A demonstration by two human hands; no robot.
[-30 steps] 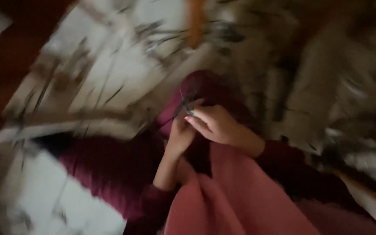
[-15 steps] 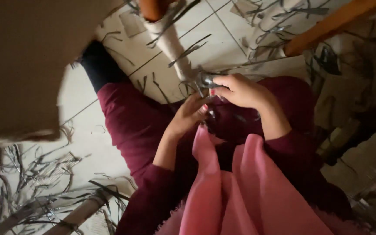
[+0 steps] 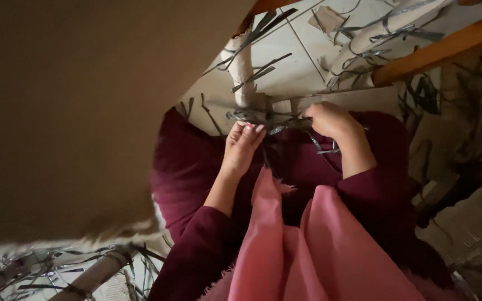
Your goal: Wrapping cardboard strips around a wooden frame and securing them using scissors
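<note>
My left hand (image 3: 242,144) and my right hand (image 3: 330,119) are both closed on a bundle of thin dark grey strips (image 3: 269,118) stretched between them over my lap. The strips lie across my maroon skirt (image 3: 196,161). My left fingers curl over the bundle's left end; my right hand pinches the right end near a pale rolled tube (image 3: 244,72). A pink scarf (image 3: 308,251) hangs down from my chest below the hands.
A large brown cardboard sheet (image 3: 73,111) fills the left. Pale floor tiles (image 3: 297,56) carry loose dark strips and a pale roll (image 3: 375,39). An orange wooden bar (image 3: 442,50) crosses the top right. More strips and a stick (image 3: 90,276) lie at the bottom left.
The view has swung, bringing the cardboard sheet over the left. My hands have moved apart slightly, stretching the strips between them.
</note>
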